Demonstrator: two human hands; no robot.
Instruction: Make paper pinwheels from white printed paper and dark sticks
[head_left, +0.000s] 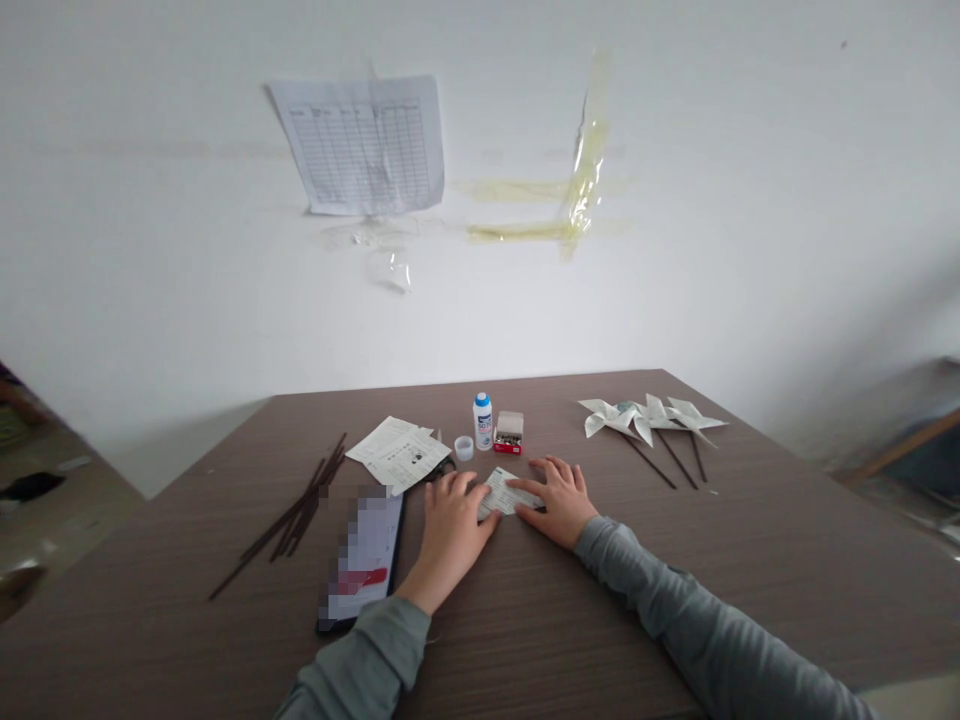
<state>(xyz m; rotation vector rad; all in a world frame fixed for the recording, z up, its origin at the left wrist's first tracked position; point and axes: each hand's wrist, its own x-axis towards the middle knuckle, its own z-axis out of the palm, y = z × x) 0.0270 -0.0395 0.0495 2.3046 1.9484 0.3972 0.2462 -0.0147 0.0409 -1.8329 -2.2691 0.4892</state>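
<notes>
The fingers of the left hand (454,525) are apart and slightly bent, with thumb and index finger at the left side of a small piece of printed paper (504,492). The fingers of the right hand (561,502) are also apart; index finger and thumb reach onto its right side. The paper lies on the bench between the two hands, pale off-white with fine rows of dark print and a small greenish patch near its top. Its visible part comes to an angled corner at the top; the fingers cover both sides, so its full outline cannot be told.

Just beyond the fingertips stand a white bottle (484,424) with a blue cap and, to its right, an open red box (509,436) of small metallic pieces. A small translucent cup (464,448) is left of the bottle. Beyond the left fingers, overlapping printed sheets (401,455) lie flat, with a dark-handled tool (444,470) partly under them. A phone (367,555) lies left of the left hand, and farther left is a loose bundle of dark sticks (300,515). Well beyond the right fingers, paper pinwheels (651,415) lie in a row, their dark sticks pointing back toward the person. On the wall (495,320) past the brown, wood-grained bench (555,610) hangs a printed table sheet (367,145), with yellowed tape (585,190) to its right.
</notes>
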